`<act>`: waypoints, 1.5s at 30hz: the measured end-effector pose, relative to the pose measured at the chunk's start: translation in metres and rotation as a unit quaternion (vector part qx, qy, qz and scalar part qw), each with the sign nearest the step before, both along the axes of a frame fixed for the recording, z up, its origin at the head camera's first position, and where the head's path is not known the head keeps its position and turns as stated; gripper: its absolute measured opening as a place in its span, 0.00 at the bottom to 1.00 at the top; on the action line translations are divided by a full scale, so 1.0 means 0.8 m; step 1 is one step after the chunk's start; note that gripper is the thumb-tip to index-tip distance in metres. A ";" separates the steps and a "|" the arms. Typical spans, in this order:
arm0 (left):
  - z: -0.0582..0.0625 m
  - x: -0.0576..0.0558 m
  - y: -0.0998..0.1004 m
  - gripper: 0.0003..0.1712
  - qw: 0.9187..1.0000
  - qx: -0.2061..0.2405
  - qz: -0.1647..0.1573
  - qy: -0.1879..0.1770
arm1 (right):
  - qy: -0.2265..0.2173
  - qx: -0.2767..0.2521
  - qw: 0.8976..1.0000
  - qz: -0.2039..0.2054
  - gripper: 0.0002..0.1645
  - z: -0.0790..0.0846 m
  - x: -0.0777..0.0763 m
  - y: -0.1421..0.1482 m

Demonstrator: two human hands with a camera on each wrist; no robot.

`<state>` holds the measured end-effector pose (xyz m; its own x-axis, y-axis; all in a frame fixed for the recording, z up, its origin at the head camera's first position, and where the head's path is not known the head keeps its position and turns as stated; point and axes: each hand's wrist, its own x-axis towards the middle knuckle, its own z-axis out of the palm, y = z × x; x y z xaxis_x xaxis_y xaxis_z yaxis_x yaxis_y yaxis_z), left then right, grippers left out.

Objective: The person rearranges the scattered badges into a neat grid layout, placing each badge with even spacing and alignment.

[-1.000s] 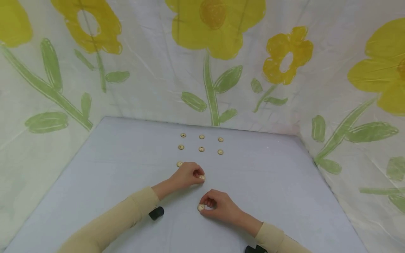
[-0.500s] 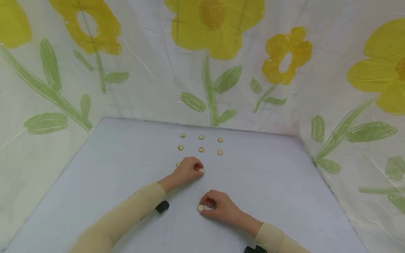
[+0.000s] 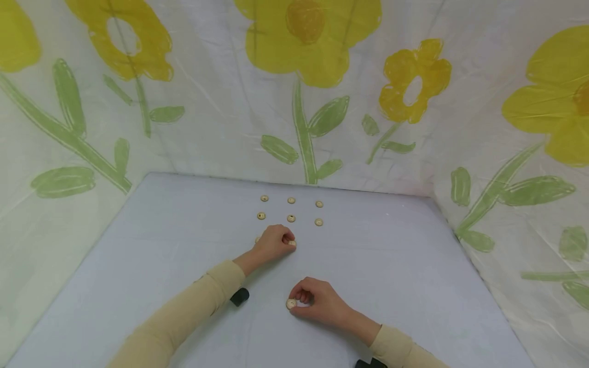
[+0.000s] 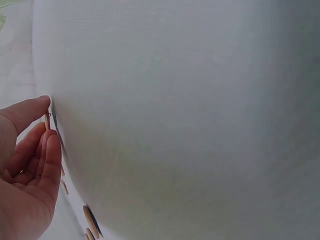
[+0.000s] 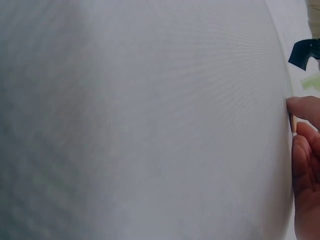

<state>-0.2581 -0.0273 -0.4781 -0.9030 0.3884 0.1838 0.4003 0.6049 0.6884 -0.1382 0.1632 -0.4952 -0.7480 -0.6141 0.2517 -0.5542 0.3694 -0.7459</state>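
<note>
My left hand (image 3: 269,244) pinches a small pale wooden disc (image 3: 292,244) between thumb and fingertips, low over the table. In the left wrist view that disc (image 4: 47,120) shows edge-on, close to the cloth. My right hand (image 3: 320,301), nearer to me, pinches a similar disc (image 3: 291,304) by its edges; its face with a small dark mark points up. In the right wrist view only a thin edge of this disc (image 5: 293,123) shows. Another disc (image 3: 257,239) is partly hidden behind the left hand.
Two rows of three such discs lie farther back, among them a disc (image 3: 291,218) in the middle of the front row. A pale cloth covers the table (image 3: 391,286). Behind and beside it hangs a white curtain (image 3: 207,128) painted with yellow flowers.
My left hand has moved away from me, toward the rows of discs, carrying its disc with it. The right hand keeps its place and its grip.
</note>
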 end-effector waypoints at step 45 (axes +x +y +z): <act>-0.002 0.007 -0.011 0.11 1.000 0.026 0.002 0.005 | -0.003 -0.007 1.000 -0.007 0.12 0.012 0.007 -0.004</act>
<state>-0.2525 -0.0360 -0.4800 -0.9029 0.3741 0.2119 0.4043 0.5709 0.7146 -0.1329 0.1596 -0.4853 -0.7585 -0.5997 0.2549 -0.5440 0.3675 -0.7543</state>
